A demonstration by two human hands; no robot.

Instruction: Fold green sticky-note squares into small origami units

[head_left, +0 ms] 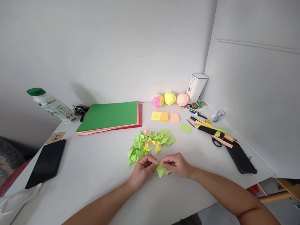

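A light green folded paper (160,171) is pinched between my two hands near the front of the table. My left hand (144,168) grips its left corner between thumb and fingers. On the other side my right hand (177,164) holds the right part, and its fingers hide some of the paper. Just beyond my hands lies a pile of green folded paper pieces (137,145), with a few yellow folded pieces (158,149) among them. Flat green sheets (169,137) lie at the pile's right side. A small orange folded piece (145,132) sits at its back edge.
A stack of coloured paper (110,115) lies behind left, near a white bottle (55,106) and a dark tablet (47,162). Paper balls (170,98) and sticky-note pads (160,116) are at the back. A cutter (209,130), scissors (217,142) and a black case (241,157) lie right.
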